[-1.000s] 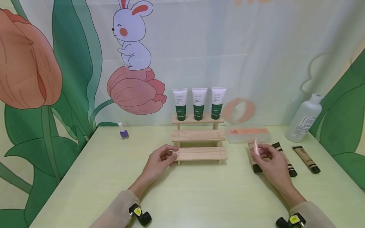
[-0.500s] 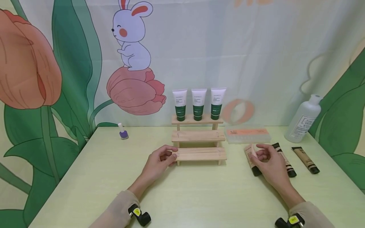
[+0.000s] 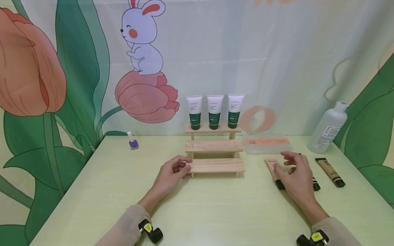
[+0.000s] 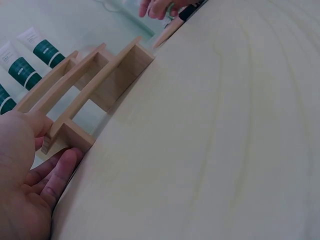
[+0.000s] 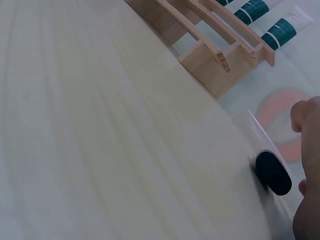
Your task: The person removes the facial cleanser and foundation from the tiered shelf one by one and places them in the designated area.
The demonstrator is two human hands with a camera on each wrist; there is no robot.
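Right hand (image 3: 297, 179)'s spread loose over a pink, black-capped squeeze tube (image 3: 272, 169) lying on the pale yellow table (image 3: 221, 212), left hand (image 3: 171, 175)'s gripping the three-tier wooden rack (image 3: 214, 146), so imo it's tube-positioning, next needing a fresh pinch or clean lift-away.

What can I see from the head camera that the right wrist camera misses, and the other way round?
Only the head view shows the left hand, the small purple, white-capped bottle, the tall whitish plastic bottle and the printed white rabbit.

Only the right wrist view shows the black oval cap almost end-on, and the broad flat side of the right-hand support panel under the pale wooden three-tier stand.

Both share that stand, the three white-and-green tubes on its top tier, and the right hand, which the wrist view cuts off.
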